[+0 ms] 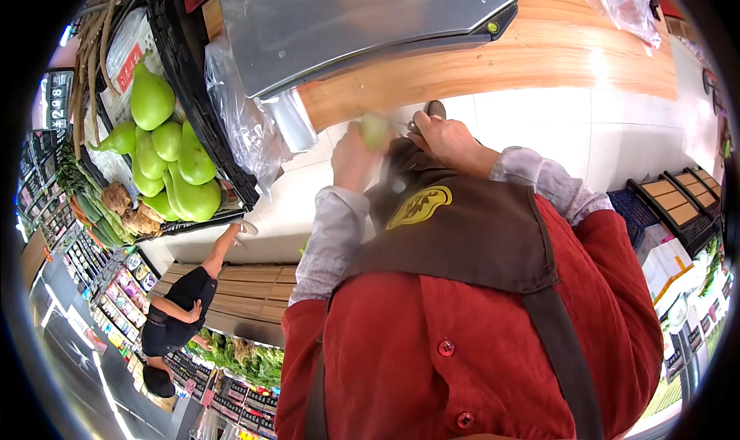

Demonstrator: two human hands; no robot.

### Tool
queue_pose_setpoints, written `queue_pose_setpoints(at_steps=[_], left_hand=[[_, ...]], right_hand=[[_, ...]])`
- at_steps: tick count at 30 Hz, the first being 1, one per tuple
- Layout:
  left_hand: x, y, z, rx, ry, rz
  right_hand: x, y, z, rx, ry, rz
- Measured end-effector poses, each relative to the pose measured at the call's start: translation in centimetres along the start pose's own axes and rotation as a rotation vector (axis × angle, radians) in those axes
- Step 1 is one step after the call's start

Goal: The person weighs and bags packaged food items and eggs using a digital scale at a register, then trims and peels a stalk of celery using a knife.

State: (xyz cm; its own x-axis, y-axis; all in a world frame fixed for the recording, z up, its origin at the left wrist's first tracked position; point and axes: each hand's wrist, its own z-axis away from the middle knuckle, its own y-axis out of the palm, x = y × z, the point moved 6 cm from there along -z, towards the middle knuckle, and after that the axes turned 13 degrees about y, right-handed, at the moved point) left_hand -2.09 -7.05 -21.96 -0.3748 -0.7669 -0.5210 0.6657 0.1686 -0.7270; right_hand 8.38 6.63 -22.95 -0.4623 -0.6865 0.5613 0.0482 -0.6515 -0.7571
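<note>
My left hand [353, 161] is closed around a pale green piece of produce [375, 131], held in front of the brown apron [478, 232]; motion smears both, so its kind is unclear. Beside it, my right hand [451, 141] grips a knife [436, 110] by its dark handle. The thin blade points left toward the green piece; I cannot tell whether it touches. Both hands are just short of the wooden counter's near edge, above the tiled floor.
A grey metal-topped device [370, 23] stands on the wooden counter [570, 62]. Clear plastic bags [239, 116] hang at its left. Green gourds [173, 151] fill a black crate [181, 77]. Another person [177, 309] stands by the vegetable shelves. Black crates [678, 201] are at right.
</note>
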Motion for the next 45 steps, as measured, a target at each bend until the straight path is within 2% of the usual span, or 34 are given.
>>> queue_pose_setpoints(at_steps=[5, 11, 18, 21, 27, 29, 33, 35, 36, 42, 45], left_hand=[[0.1, 0.2, 0.1, -0.024, 0.022, 0.003], [0.4, 0.2, 0.0, -0.047, 0.054, 0.039], [0.4, 0.1, -0.1, -0.028, 0.039, 0.013], [0.4, 0.1, 0.0, -0.027, 0.053, 0.047], [0.6, 0.2, -0.1, -0.034, 0.052, 0.066], [0.3, 0.1, 0.0, -0.042, 0.057, 0.064], [0.2, -0.1, -0.1, -0.005, 0.037, 0.041], [0.3, 0.0, -0.2, -0.022, 0.053, 0.039], [0.3, 0.0, -0.1, -0.021, 0.054, 0.038], [0.5, -0.3, -0.2, 0.006, 0.041, 0.111], [-0.2, -1.0, -0.1, -0.031, 0.094, 0.268]], right_hand=[[0.0, 0.0, 0.3, -0.068, -0.043, 0.061], [-0.4, 1.2, -0.9, -0.016, -0.049, 0.007], [0.5, -0.2, -0.8, -0.006, 0.036, 0.026], [0.6, 0.2, -0.9, -0.029, -0.036, 0.041], [0.9, -1.2, -0.5, -0.010, 0.070, -0.079], [2.2, -2.5, -0.2, -0.076, -0.113, -0.029], [0.2, 0.9, -1.8, 0.042, 0.013, -0.094], [0.8, -0.5, -1.0, -0.043, -0.134, -0.032], [1.1, -0.8, -0.9, -0.044, -0.133, -0.032], [0.4, 0.6, -1.7, 0.024, -0.069, 0.005], [0.0, 0.6, -1.5, 0.000, -0.079, -0.020]])
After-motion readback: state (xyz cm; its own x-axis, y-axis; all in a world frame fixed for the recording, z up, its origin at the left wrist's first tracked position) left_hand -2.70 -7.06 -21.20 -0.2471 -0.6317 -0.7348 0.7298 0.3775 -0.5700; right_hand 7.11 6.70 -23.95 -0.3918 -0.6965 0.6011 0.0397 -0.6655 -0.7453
